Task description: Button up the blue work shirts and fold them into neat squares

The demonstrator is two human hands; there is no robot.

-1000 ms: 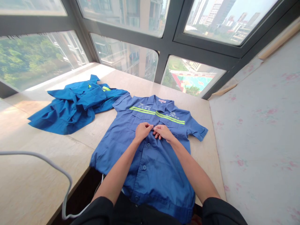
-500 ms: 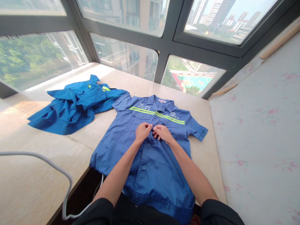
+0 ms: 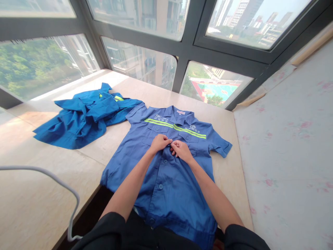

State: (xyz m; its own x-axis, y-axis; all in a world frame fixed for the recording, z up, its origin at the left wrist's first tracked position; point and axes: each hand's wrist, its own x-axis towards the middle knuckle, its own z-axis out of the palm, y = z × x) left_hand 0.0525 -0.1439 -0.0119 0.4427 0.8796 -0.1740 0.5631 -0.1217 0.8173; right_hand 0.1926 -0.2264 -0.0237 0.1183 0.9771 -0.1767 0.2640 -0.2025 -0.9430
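Note:
A blue short-sleeved work shirt lies front side up, its collar pointing toward the windows and its lower hem hanging over the edge near my body. Yellow-green reflective stripes cross its chest, with white print above them. Both hands meet at the front placket just below the stripes. My left hand pinches the placket's edge between thumb and fingers. Right beside it, my right hand pinches the same cloth, its other fingers curled. Whatever lies between the fingertips is hidden. Buttons show further down the placket.
A second blue garment with reflective tape lies crumpled at the left on the pale sill top. A grey-white cable loops at the lower left. Windows stand behind, and a flowered wall bounds the right.
My left hand's fingertips have shifted slightly to the right, closer against the right hand at the placket. The shirt and the crumpled garment lie as before.

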